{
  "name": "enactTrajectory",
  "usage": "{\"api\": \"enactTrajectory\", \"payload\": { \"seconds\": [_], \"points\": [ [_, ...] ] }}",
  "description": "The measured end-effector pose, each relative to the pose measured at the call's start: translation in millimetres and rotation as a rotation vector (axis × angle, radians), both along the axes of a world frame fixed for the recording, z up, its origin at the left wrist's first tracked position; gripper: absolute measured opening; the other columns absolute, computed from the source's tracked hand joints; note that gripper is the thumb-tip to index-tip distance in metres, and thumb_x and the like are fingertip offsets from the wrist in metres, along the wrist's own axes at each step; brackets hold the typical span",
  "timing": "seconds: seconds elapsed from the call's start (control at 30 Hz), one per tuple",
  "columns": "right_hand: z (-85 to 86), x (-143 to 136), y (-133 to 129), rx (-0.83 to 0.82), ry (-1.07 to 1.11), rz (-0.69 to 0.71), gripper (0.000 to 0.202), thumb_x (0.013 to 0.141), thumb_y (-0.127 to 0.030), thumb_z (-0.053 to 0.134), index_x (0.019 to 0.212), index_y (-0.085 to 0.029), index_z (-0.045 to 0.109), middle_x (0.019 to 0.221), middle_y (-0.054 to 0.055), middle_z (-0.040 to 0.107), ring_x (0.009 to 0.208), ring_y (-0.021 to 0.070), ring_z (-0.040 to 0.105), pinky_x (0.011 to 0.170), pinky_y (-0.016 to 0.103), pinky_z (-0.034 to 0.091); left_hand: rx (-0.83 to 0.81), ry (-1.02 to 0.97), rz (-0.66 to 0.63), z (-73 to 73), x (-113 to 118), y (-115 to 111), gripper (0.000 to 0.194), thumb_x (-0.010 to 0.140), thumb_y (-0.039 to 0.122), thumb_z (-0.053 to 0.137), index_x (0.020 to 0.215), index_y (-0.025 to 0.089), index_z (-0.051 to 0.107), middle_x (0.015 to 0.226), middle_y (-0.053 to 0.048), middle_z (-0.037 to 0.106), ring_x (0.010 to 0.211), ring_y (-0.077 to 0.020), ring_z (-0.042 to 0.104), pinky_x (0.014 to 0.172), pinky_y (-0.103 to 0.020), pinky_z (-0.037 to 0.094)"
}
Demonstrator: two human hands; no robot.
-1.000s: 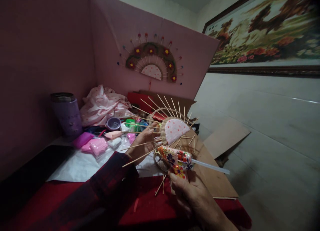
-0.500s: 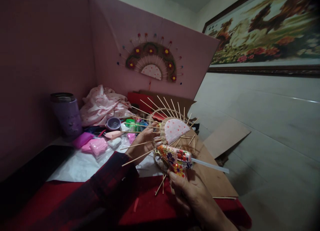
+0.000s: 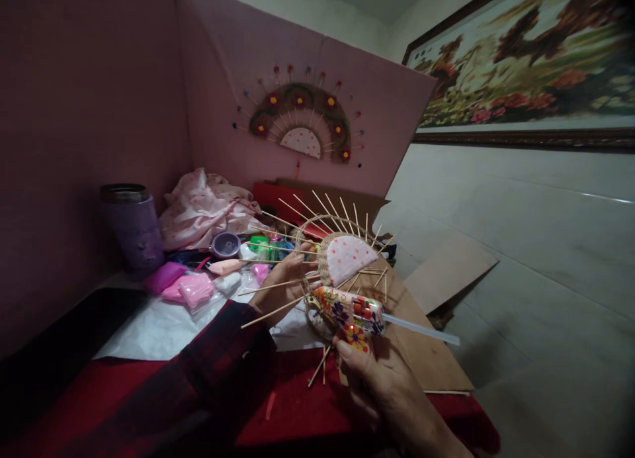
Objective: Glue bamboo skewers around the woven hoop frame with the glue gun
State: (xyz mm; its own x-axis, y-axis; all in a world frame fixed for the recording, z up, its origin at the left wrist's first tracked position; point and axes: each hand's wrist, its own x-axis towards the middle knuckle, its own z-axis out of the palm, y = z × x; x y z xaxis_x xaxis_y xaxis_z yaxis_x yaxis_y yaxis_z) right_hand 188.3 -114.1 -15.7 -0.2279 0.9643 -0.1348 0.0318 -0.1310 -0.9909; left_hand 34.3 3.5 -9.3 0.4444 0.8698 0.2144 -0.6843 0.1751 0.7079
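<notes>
A half-round craft piece [image 3: 350, 256] with a dotted pale front, a twine-wrapped rim and thin sticks fanning outward is held up over the table. My left hand [image 3: 282, 279] grips its left side, the fingers partly hidden behind the sticks and twine. My right hand [image 3: 377, 375] is wrapped round the handle of a flower-patterned glue gun [image 3: 350, 312], its red light lit. A clear glue stick [image 3: 421, 329] juts from the gun's rear. The gun's nozzle is at the lower left of the twine rim, by the sticks; whether it touches cannot be made out.
Behind stands a pink board [image 3: 213, 81] bearing a finished-looking half-round decoration [image 3: 299, 117]. A purple tumbler [image 3: 131, 233], dotted cloth [image 3: 203, 210] and bagged pink clay [image 3: 191, 289] lie left. Cardboard [image 3: 426, 359] and loose sticks lie right of centre.
The glue gun and its clear stick have shifted very slightly to the right in my right hand. My left hand and the craft piece stay nearly where they were.
</notes>
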Motion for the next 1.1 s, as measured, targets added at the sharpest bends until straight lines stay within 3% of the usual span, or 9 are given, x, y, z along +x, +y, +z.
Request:
{"api": "enactTrajectory", "payload": {
  "seconds": [0.63,0.83,0.93,1.1],
  "points": [
    [4.3,-3.1,0.7,-0.049,0.017,-0.031,0.036,0.079,-0.053,0.056,0.077,-0.020,0.040,0.045,-0.012,0.034,0.031,0.0019,0.027,0.031,0.015,0.025,-0.027,-0.012,-0.015,1.0,0.3,-0.3,0.043,0.086,0.021,0.048,0.128,0.015,0.042,0.098,-0.008,0.069,0.097,-0.0238,0.062,0.088,-0.038,0.043],
    [7.2,1.7,1.1,0.097,0.039,-0.053,0.035,0.079,-0.052,0.055,0.080,-0.018,0.048,0.046,-0.010,0.038,0.029,0.0012,0.025,0.029,0.015,0.021,-0.026,-0.037,-0.025,-0.4,0.4,-0.5,0.046,0.084,0.024,0.051,0.128,0.014,0.041,0.098,-0.010,0.068,0.095,-0.0237,0.063,0.089,-0.041,0.043],
    [9.6,13.0,1.7,0.183,0.063,-0.150,0.035,0.080,-0.049,0.054,0.068,-0.017,0.049,0.047,-0.008,0.038,0.030,0.0011,0.027,0.030,0.016,0.019,-0.023,-0.058,-0.040,-0.7,0.0,0.8,0.046,0.084,0.025,0.051,0.128,0.014,0.042,0.097,-0.010,0.068,0.092,-0.0232,0.064,0.089,-0.043,0.044],
    [1.4,57.7,27.5,0.326,-0.044,-0.476,0.031,0.077,-0.046,0.058,0.067,-0.018,0.051,0.049,-0.006,0.043,0.034,0.0048,0.034,0.035,0.020,0.027,-0.011,-0.095,-0.056,0.6,-4.0,7.5,0.044,0.083,0.024,0.049,0.127,0.017,0.043,0.096,-0.009,0.068,0.091,-0.0222,0.064,0.090,-0.042,0.045]
  ]
}}
